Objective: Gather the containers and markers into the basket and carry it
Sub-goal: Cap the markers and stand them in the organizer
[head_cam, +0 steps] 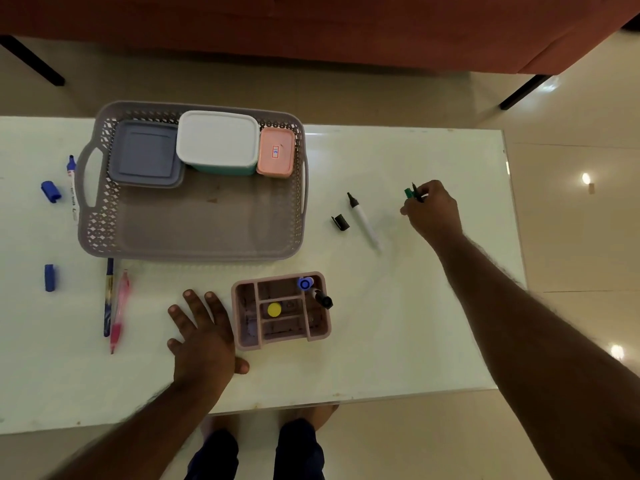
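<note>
On the far left of the white table (398,323) lie two loose blue caps, one (51,191) farther away and one (50,277) nearer the front edge. Just right of the farther cap, an uncapped blue marker (72,188) lies along the left wall of the grey basket (194,244), close beside its handle. In front of the basket's near-left corner, a dark blue pen (108,296) and a pink pen (119,311) lie side by side, almost touching.

The basket sits on the table's far left half. Along its far wall stand three closed containers in a row: a flat grey one (145,154) on the left, a taller teal one with a white lid (217,140) in the middle, and a small pink one (276,152) on the right. The basket's near half is bare floor.

The left hand (204,337) rests flat on the table in front of the basket, fingers straight and spread, holding nothing, its thumb side just beside a pink divided organizer (282,311). A blue-capped marker (305,283) and a black-capped marker (322,298) stand in the organizer's far-right compartment, and a yellow round cap (274,310) shows in its middle one.

Right of the basket, a small black cap (340,222) lies just beside an uncapped black marker (363,221). Farther right, well apart from the basket, the right hand (433,211) has its fingers curled around a green marker (414,192), of which only the dark tip and a bit of green show above the fingers.
</note>
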